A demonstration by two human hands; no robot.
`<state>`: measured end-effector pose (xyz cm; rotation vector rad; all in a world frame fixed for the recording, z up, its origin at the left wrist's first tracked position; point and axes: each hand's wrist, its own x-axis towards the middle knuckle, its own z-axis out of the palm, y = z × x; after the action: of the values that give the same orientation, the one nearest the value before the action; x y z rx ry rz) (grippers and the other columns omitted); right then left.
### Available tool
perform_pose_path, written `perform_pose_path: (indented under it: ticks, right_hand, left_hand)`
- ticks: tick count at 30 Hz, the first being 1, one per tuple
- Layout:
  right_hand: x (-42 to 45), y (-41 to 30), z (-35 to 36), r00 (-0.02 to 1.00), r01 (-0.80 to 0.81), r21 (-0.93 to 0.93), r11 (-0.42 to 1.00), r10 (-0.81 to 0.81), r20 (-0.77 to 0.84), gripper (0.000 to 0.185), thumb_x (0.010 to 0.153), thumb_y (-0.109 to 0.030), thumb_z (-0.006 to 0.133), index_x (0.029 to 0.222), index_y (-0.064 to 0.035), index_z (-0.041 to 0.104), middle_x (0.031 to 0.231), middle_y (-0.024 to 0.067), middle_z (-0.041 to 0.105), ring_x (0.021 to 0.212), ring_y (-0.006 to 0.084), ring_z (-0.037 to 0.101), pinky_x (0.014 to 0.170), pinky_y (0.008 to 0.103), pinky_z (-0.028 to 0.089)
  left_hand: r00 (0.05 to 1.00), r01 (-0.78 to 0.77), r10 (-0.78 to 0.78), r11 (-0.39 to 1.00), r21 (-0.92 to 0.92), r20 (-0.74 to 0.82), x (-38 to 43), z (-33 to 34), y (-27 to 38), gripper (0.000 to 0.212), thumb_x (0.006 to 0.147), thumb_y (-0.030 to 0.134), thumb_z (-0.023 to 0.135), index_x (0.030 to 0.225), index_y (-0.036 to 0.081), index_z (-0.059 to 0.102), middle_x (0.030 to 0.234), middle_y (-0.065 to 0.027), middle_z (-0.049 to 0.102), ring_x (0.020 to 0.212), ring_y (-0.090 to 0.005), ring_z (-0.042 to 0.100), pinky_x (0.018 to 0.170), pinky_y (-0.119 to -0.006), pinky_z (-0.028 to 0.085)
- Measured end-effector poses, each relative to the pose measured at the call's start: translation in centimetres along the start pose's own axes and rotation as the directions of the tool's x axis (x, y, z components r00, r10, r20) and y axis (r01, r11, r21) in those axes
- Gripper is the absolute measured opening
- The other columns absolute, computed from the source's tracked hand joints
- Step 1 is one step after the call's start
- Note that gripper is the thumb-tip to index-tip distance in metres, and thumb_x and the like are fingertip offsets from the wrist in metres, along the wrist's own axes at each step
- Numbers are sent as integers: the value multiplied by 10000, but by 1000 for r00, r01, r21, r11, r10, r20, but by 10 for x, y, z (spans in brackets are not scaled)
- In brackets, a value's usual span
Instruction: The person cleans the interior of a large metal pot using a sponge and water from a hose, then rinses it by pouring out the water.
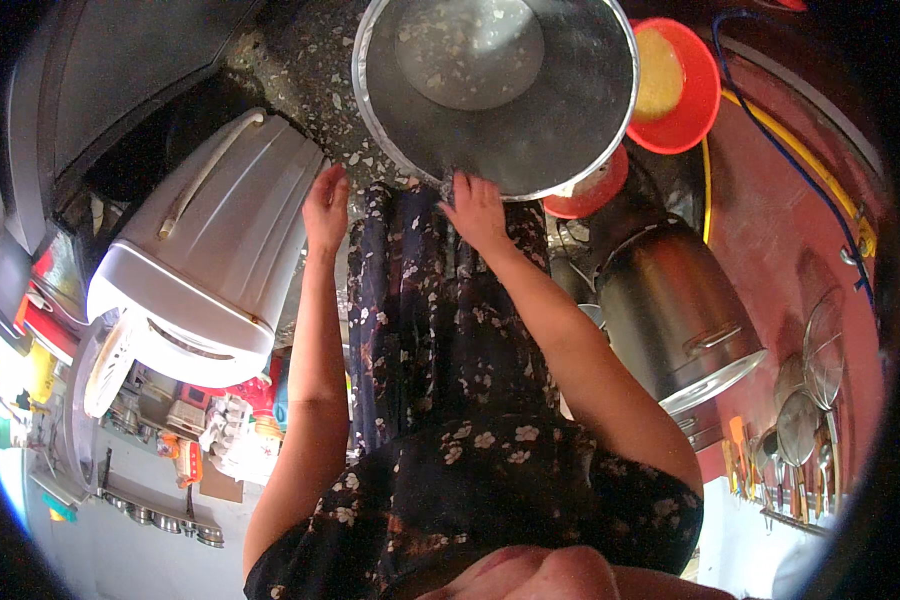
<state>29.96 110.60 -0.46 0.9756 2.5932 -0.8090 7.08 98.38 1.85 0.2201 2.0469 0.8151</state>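
In front of me is a large round open vessel [570, 120] with a bright metal rim and a grey inside. A speckled pattern like the floor's shows in its base; I cannot tell whether it is see-through or reflecting. My right hand [480, 216] is at the near rim, its fingers over the edge and the thumb outside it. Apart from the vessel, my left hand [325, 210] holds nothing visible, its fingers loosely bent. That hand is beside a tall, ribbed, white plastic container [217, 202] with a side handle; whether it touches the container is unclear.
A red plastic bowl [694, 112] with yellowish contents stands at the far right, near a second red container [592, 187]. A tall metal pot [667, 307] is on my right. Skimmers and strainers [798, 427] hang at the wall. Speckled floor [307, 90] lies ahead.
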Motion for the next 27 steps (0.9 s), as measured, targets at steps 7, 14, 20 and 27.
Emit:
perform_pose_path:
  ticks: [7,14,20,27]
  right_hand:
    - [117,-77,8,965,-221,223,949,246,-91,388,768,-377,661,876,-34,515,781,164,619,702,339,619,615,451,498]
    - [24,3,-12,970,-25,10,1000,22,241,365,776,-402,637,916,-75,560,989,129,559,982,309,523,819,439,442]
    - [13,42,-23,948,197,-81,977,-168,270,337,790,-379,627,887,-61,574,950,106,540,973,287,490,807,424,430]
    - [161,-94,-15,931,-285,310,907,339,-134,330,827,-346,589,802,-18,555,805,190,601,844,351,566,733,451,453]
  left_hand:
    - [1000,-24,24,1000,20,10,-6,10,3,323,919,167,550,1201,9,540,1134,-84,606,1044,-153,554,907,-280,418]
    - [987,-138,143,988,76,-70,-18,5,10,305,881,193,564,1144,40,583,1037,-149,643,960,-215,621,818,-324,466]
    - [986,-150,153,987,50,-69,-19,1,-11,322,884,199,569,1171,53,570,1062,-129,640,976,-211,618,832,-317,465]
    - [991,-93,90,995,-28,-98,-22,24,1,432,868,150,583,1278,74,470,1044,-150,638,983,-233,619,837,-345,475]
